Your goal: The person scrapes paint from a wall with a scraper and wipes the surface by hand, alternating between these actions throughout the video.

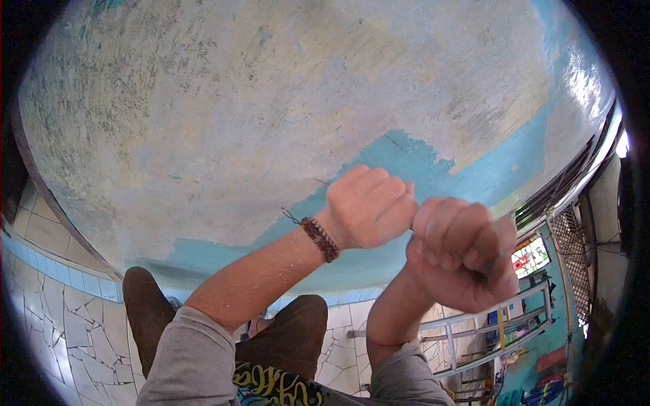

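Note:
My left hand [369, 206] is a closed fist in front of the wall, knuckles up, with a braided brown bracelet [319, 239] on its wrist. Right beside it, my right hand [464, 250] is curled closed and slightly blurred, its fingers facing the camera. The two hands meet or nearly meet at the knuckles. Whatever either one grips, if anything, is hidden. Behind them is the wall [237, 128], with worn beige and grey patches and light blue paint along its lower part. A thin dark wire-like end sticks out by the bracelet.
A metal ladder [450, 345] lies at an angle at the lower right. Beyond it are a bright window [531, 257], a lattice panel [574, 264] and assorted items by a teal wall. My knees show above the cracked-pattern tile floor [88, 338].

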Motion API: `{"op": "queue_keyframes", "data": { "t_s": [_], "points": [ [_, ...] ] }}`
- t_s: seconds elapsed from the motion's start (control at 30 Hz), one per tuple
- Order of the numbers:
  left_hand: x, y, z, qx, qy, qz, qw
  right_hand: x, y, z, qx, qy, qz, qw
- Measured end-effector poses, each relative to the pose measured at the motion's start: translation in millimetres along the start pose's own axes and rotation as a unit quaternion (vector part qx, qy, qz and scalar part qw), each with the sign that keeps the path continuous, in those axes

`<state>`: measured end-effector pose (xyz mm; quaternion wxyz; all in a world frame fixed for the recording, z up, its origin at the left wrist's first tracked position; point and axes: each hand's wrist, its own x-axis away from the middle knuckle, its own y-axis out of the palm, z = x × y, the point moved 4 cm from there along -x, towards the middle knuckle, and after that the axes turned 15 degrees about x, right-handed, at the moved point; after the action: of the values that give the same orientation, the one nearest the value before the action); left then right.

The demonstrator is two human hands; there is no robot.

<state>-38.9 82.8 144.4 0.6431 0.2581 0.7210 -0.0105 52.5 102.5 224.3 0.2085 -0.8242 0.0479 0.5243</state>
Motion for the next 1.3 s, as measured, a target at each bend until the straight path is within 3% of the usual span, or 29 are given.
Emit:
{"op": "queue_keyframes", "data": {
  "t_s": [0.13, 0.33, 0.83, 0.93, 1.03, 1.13, 1.17, 1.3],
  "points": [
    [19.7, -9.8, 8.5, -0.010, -0.006, -0.048, 0.999, 24.8, 7.3, -0.4, 0.016, 0.047, 0.039, 0.998],
    [-4.6, 4.4, 9.5, -0.003, 0.023, 0.041, 0.999, 11.9, -2.0, 1.3, 0.017, -0.006, 0.025, 1.000],
    [25.9, -0.7, 11.7, -0.017, -0.013, 0.005, 1.000, 31.6, -2.5, 8.3, -0.052, 0.002, 0.025, 0.998],
    [32.1, -1.7, 13.0, 0.013, -0.062, -0.008, 0.998, 34.8, -9.0, 20.3, -0.047, 0.057, 0.057, 0.996],
    [47.9, -4.7, 9.2, -0.029, -0.057, -0.020, 0.998, 44.4, -9.2, 36.1, -0.098, 0.044, 0.068, 0.992],
    [74.7, -21.3, 12.2, -0.050, -0.092, -0.048, 0.993, 68.6, -4.8, 64.3, -0.122, 0.104, 0.106, 0.981],
    [77.2, -21.9, 13.4, -0.048, -0.088, -0.052, 0.994, 78.2, -4.7, 70.0, -0.114, 0.126, 0.090, 0.981],
    [50.7, -13.8, 10.6, -0.032, -0.043, -0.048, 0.997, 46.5, -4.3, 30.0, -0.030, 0.070, 0.009, 0.997]
  ]
}}
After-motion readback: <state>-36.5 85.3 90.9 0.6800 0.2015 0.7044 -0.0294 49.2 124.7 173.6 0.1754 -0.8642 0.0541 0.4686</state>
